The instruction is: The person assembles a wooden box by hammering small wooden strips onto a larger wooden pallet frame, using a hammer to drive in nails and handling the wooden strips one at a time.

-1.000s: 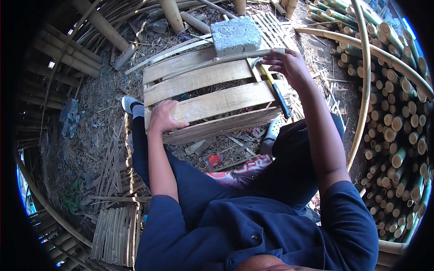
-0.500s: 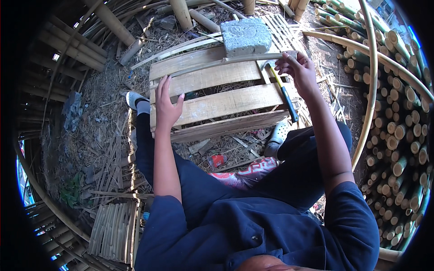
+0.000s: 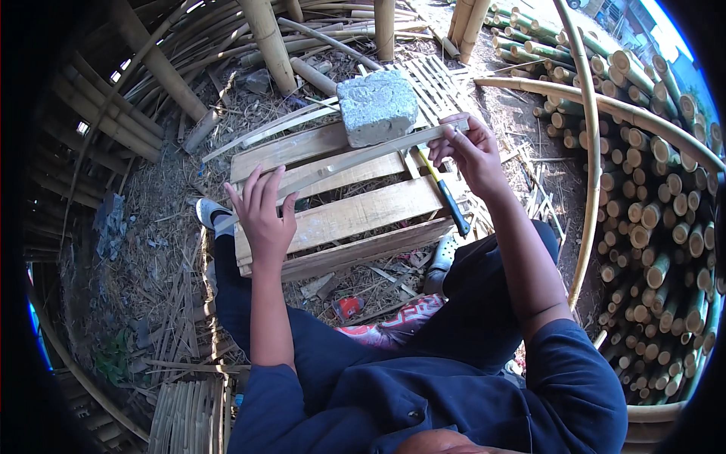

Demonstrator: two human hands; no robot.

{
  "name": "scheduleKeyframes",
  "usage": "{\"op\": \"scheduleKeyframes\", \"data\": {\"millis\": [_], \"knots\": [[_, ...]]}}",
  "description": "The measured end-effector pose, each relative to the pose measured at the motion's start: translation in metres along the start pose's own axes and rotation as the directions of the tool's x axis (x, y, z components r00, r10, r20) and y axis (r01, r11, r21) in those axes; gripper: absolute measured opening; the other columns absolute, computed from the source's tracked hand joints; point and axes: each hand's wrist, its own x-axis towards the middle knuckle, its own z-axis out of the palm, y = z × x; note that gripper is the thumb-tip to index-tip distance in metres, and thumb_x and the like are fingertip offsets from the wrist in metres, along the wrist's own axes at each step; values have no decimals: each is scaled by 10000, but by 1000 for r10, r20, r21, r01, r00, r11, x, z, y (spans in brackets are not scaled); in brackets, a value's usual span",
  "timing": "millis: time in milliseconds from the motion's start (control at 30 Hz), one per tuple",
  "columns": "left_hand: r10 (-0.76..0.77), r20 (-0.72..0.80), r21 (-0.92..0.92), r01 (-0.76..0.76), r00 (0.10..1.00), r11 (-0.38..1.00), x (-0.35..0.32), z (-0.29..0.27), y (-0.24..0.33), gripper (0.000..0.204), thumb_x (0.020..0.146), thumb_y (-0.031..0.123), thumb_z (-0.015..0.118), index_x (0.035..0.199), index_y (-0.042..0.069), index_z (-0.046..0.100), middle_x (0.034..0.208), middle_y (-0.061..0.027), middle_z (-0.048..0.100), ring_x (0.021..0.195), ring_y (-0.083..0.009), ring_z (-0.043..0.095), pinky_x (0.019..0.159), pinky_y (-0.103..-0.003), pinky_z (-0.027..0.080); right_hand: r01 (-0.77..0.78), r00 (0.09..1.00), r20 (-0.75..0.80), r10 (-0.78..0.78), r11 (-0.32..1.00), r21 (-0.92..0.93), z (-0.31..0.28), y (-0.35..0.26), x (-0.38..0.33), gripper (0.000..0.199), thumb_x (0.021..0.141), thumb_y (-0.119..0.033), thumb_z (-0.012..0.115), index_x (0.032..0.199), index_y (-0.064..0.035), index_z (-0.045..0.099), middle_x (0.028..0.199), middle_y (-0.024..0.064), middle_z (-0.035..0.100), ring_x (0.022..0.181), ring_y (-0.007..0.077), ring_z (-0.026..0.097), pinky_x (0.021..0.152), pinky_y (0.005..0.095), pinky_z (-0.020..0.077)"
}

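Observation:
A long, thin bamboo strip (image 3: 352, 160) slants over a low slatted wooden crate (image 3: 355, 213). My right hand (image 3: 475, 157) pinches the strip's right end, raised above the crate. My left hand (image 3: 265, 218) is over the crate's left side, fingers spread, with the strip passing at its fingers; whether they touch it I cannot tell. On the crate's far side rests a rough grey concrete block (image 3: 376, 108), just beyond the strip. A hammer (image 3: 449, 198) with a yellow and black handle lies across the slats at the right, its head partly hidden near the strip.
Stacked bamboo poles (image 3: 650, 227) fill the right side, with a bent pole (image 3: 591, 151) curving in front. Bamboo posts (image 3: 268, 45) stand beyond the crate. A bundle of split strips (image 3: 185, 416) lies at lower left. A red-labelled plastic bottle (image 3: 349, 307) is on the littered ground.
The strip has tilted, its right end higher and its left end nearer me. My left hand has shifted toward me with fingers spread wider. The whole view has swung slightly.

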Motion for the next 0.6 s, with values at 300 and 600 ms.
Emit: {"op": "scheduleKeyframes", "data": {"millis": [300, 600], "knots": [[-34, 89, -317, 60, 995, 947, -33, 30, -12, 203, 865, 193, 772, 1049, 109, 773, 831, -121, 735, 661, -300, 701, 589, -373, 523, -117, 982, -190, 12, 828, -549, 18, 42, -4, 302, 995, -274, 706, 1020, 8, 600, 758, 118, 702, 695, 191, 721, 589, 326, 556], [-33, 53, -313, 48, 998, 948, -34, 21, -17, 204, 857, 170, 781, 1051, 106, 775, 704, -83, 654, 503, -233, 574, 503, -348, 438, 150, 913, 60, -403, 194, -969, 15, 40, -13, 384, 914, -371, 762, 816, -69, 545, 607, 103, 625, 557, 321, 666, 535, 414, 519]]}}
